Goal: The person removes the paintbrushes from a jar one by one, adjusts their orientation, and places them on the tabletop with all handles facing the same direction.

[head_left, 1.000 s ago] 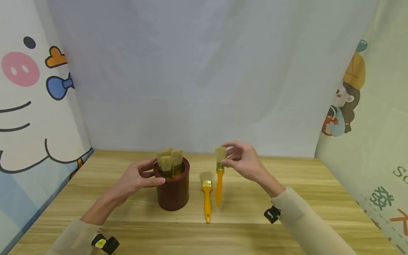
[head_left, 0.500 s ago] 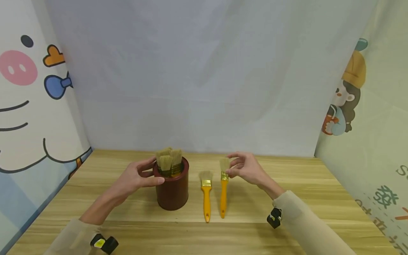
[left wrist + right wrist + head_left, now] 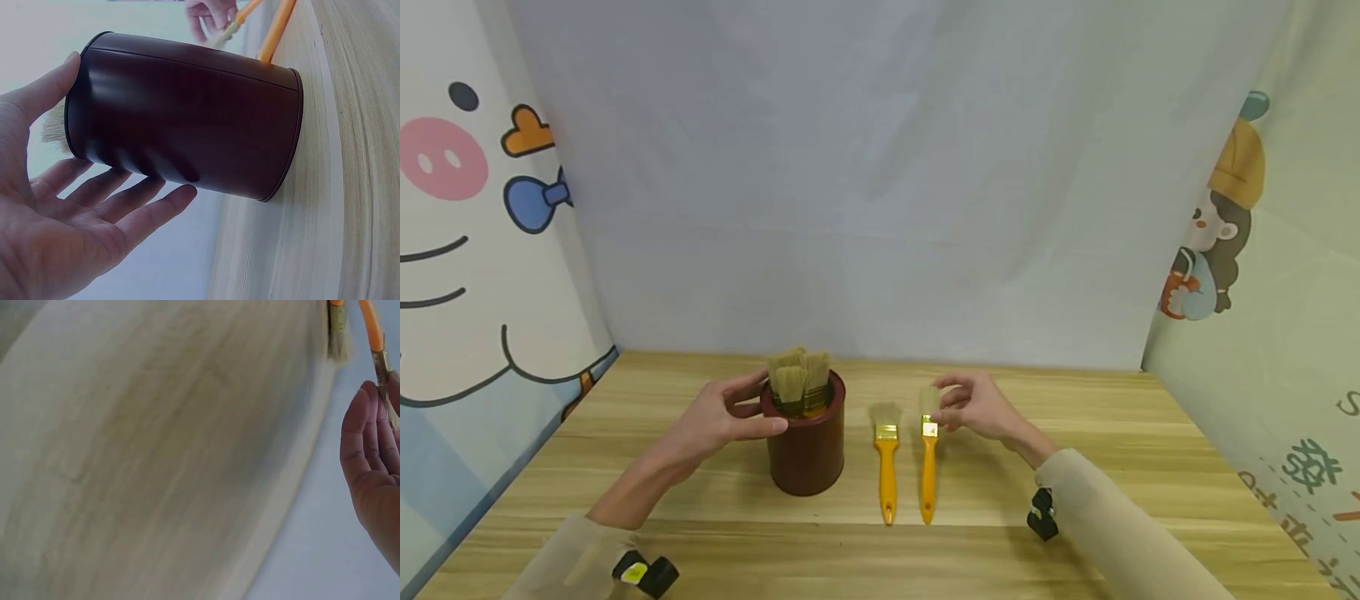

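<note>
My left hand spans the upper part of a dark red can, thumb at the near rim and fingers around the far side. In the left wrist view the can fills the middle, the thumb touching its rim. Several paintbrushes stand bristles up inside the can. My right hand pinches a narrow paintbrush near its metal band, handle towards me. Just left of it a wider paintbrush with an orange handle lies on the table.
The wooden table reaches back to a pale cloth backdrop. Printed cloth panels flank it on both sides. Each wrist bears a black strapped device.
My right hand has lowered the narrow paintbrush and brought it slightly right and towards me, beside and nearly parallel to the wider one. My left hand and the can stay put.
</note>
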The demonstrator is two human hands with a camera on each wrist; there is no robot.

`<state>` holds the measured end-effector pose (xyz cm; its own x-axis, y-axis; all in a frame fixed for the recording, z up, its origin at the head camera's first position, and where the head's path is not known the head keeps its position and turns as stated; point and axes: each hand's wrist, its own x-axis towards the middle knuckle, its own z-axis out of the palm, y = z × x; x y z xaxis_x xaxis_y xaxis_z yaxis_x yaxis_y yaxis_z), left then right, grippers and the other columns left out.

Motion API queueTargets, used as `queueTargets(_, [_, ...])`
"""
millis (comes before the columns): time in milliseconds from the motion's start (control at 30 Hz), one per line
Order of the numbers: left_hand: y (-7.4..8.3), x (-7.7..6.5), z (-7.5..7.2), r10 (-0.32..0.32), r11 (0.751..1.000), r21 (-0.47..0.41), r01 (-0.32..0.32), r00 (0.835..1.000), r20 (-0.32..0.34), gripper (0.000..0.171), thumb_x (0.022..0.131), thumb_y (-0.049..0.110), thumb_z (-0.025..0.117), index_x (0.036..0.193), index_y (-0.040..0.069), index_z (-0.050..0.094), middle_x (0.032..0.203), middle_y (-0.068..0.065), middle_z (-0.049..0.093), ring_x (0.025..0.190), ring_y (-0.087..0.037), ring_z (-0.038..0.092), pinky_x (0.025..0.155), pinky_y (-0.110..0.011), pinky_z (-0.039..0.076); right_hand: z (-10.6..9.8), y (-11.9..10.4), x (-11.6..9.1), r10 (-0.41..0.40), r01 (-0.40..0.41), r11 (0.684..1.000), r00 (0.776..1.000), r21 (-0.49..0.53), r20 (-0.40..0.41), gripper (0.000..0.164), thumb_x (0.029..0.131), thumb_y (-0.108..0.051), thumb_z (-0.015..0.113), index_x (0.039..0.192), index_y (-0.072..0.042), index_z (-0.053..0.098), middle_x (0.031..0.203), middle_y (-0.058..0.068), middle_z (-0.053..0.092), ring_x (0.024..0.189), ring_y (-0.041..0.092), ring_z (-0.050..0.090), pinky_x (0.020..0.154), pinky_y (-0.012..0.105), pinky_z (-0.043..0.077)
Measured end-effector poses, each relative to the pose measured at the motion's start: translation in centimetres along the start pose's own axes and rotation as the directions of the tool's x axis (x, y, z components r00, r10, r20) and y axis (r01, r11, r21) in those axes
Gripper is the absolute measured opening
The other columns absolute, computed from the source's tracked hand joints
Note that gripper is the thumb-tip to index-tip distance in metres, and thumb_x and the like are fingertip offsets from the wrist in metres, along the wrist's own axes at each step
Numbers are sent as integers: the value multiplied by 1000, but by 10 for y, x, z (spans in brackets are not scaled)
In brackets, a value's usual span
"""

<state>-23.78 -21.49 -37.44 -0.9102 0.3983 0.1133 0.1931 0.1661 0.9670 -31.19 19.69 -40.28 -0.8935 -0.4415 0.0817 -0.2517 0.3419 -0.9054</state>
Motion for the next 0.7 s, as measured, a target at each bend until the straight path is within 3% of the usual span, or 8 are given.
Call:
queueTargets(300, [1,-1,0,-9,1000,3,9,1000,-3,95,95,20,80,166,-3,21,166,-31,27,143,-51,41,99,-38,56,6,11,8,26,-26,997,1000,-66,4,49,91,2,80,134,15,61,97,18,76,79,20,71,65,31,59])
queueTargets(700, [-1,0,-1,-9,1000,-3,9,1000,-2,96,95,20,80,166,-2,21,165,-31,28,142,-50,44,100,-39,56,9,15,13,92,-87,989,995,-119,33,45,92,1,79,132,14,63,98,17,77,84,20,72,68,29,56])
